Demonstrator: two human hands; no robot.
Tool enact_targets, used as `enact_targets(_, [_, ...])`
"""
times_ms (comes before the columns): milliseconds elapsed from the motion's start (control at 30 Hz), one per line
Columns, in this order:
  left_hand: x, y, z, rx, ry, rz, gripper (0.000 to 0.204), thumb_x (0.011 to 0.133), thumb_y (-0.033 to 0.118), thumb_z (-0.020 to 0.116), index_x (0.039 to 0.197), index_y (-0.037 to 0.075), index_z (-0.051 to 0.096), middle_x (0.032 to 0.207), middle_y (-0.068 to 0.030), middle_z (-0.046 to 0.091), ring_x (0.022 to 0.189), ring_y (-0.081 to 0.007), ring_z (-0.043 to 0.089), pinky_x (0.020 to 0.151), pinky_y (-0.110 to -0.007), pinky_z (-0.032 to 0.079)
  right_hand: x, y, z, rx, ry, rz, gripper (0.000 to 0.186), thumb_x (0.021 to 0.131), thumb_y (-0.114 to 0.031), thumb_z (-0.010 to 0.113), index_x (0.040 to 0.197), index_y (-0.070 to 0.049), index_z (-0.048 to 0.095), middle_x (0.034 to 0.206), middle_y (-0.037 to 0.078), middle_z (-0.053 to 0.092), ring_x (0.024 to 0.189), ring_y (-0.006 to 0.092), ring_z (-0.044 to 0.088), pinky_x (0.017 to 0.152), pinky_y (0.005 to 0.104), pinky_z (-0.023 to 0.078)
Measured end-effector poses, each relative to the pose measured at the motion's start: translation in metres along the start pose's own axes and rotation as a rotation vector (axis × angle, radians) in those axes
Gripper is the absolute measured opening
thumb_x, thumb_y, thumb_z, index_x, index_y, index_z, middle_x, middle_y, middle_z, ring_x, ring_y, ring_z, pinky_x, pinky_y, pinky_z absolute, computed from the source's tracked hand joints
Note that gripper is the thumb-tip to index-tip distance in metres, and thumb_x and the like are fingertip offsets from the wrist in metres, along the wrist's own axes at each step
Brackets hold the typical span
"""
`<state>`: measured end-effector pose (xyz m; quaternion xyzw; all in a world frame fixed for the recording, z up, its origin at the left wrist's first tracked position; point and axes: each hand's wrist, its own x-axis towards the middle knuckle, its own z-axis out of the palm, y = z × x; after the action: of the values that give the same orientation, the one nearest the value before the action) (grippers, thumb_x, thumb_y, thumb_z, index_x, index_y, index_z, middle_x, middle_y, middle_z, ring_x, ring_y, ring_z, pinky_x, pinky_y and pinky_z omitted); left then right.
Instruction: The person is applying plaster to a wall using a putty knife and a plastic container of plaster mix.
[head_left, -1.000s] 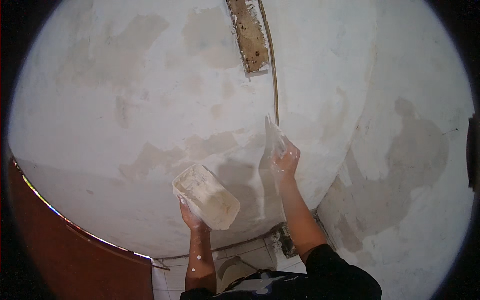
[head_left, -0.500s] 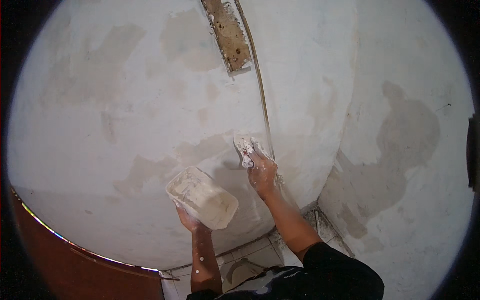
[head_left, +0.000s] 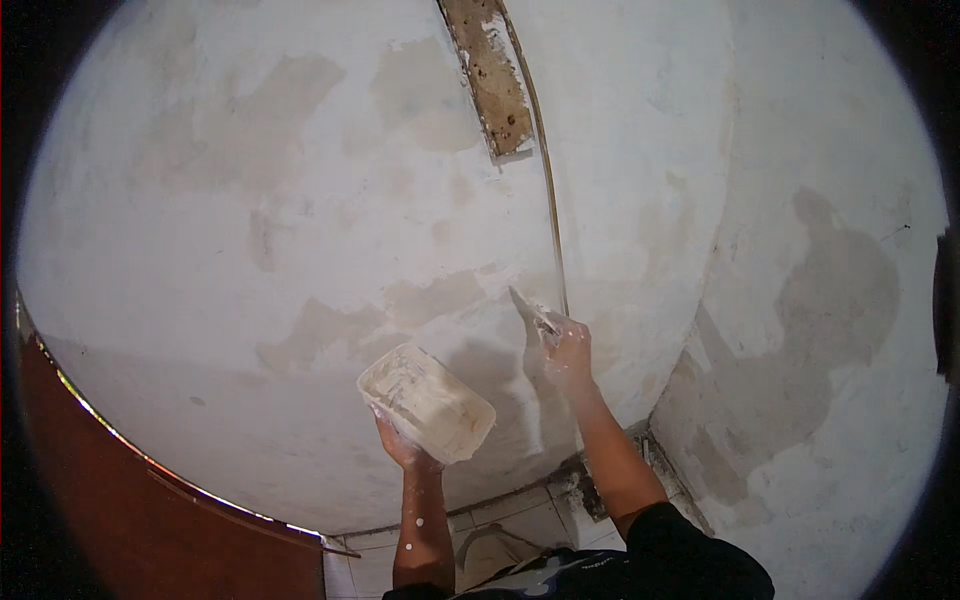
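My left hand [head_left: 402, 442] holds a pale rectangular plastic tub [head_left: 476, 424] from below and behind, its open top tilted toward me. Whitish putty [head_left: 415, 385] coats the inside of the tub. Up and to the right of it, my right hand [head_left: 568, 347] is closed round a putty knife [head_left: 522, 304] smeared with white. Its blade shows nearly edge-on, at the wall; I cannot tell whether it touches. White specks dot both hands and the left forearm. In front of me is the white wall [head_left: 390, 230], with darker grey patches.
A strip of bare brown wall [head_left: 497, 90] runs down from the top, beside a thin brown conduit [head_left: 546, 165]. A side wall [head_left: 800, 400] meets the main wall at the right corner. Pale floor tiles [head_left: 510, 508] lie below, and a reddish-brown surface [head_left: 130, 510] fills the lower left.
My right hand has turned the putty knife, so its blade now shows edge-on instead of its putty-covered face. The view has shifted, and both hands appear slightly farther right and lower.
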<state>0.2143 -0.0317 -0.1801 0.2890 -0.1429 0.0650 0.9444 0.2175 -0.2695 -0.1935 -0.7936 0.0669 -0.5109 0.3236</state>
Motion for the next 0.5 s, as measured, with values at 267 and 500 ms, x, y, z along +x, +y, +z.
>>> enact_targets(267, [0.005, -0.006, -0.01, -0.084, -0.003, -0.028, 0.056, 0.092, 0.048, 0.029, 0.13, 0.008, 0.036, 0.125, -0.0132, 0.045, 0.111, -0.0315, 0.048, 0.092, -0.046, 0.042, 0.046, -0.009, 0.002, 0.139, 0.232, -0.074, 0.032, 0.072, 0.001, 0.057, 0.103, 0.005, 0.056, 0.1, 0.024, 0.059, 0.092, 0.0394, 0.057, 0.087, 0.0429, 0.043])
enact_targets(500, [0.004, -0.008, -0.013, -0.095, -0.129, 0.041, 0.058, 0.092, 0.048, 0.028, 0.133, 0.008, 0.031, 0.131, -0.015, 0.039, 0.116, -0.0339, 0.043, 0.096, -0.048, 0.039, 0.028, -0.022, 0.021, 0.122, 0.282, -0.274, 0.041, 0.067, 0.001, 0.059, 0.108, 0.0, 0.055, 0.099, 0.019, 0.061, 0.093, 0.0351, 0.059, 0.079, 0.0377, 0.047])
